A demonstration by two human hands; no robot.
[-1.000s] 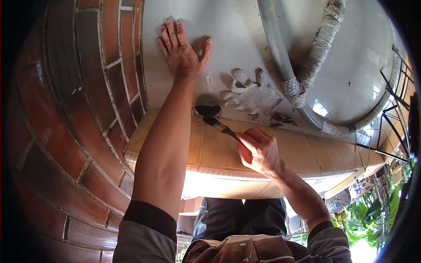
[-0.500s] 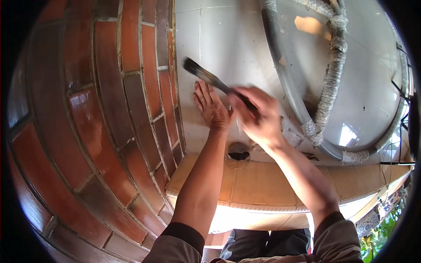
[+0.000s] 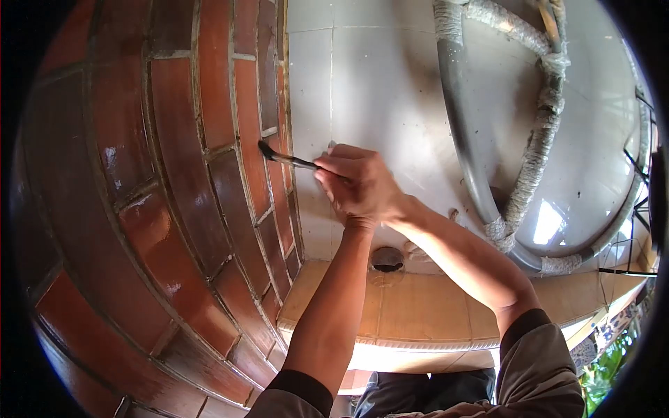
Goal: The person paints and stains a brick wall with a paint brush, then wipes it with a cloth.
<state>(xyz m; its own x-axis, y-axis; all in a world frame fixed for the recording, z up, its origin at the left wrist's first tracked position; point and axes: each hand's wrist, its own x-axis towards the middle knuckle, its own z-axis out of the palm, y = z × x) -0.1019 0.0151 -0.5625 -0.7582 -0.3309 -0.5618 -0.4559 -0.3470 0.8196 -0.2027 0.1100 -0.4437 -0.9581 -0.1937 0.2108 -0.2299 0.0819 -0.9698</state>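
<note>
My right hand (image 3: 369,182) grips a flat paintbrush (image 3: 296,161) by its dark handle. The brush points left, and its dark bristles are at the glazed red-brown brick wall (image 3: 247,132), near a joint. Below and behind it is my left hand (image 3: 343,207), mostly covered by the right one. A fingertip seems to stick out past the right hand over the white tiled surface (image 3: 376,90), which suggests the left hand lies open there. The two hands overlap, with the wrists close together.
A curved grey pipe frame (image 3: 456,104) with a cord-wrapped bar (image 3: 533,146) stands to the right. A round hole (image 3: 387,259) lies near the tan tiled ledge (image 3: 418,306). Thin black metal rods (image 3: 637,167) and green leaves (image 3: 610,373) are at the far right.
My right hand has swung the brush left and down, bringing its bristles from above the white tiles to the brick wall. It now covers most of my left hand. The view has shifted slightly.
</note>
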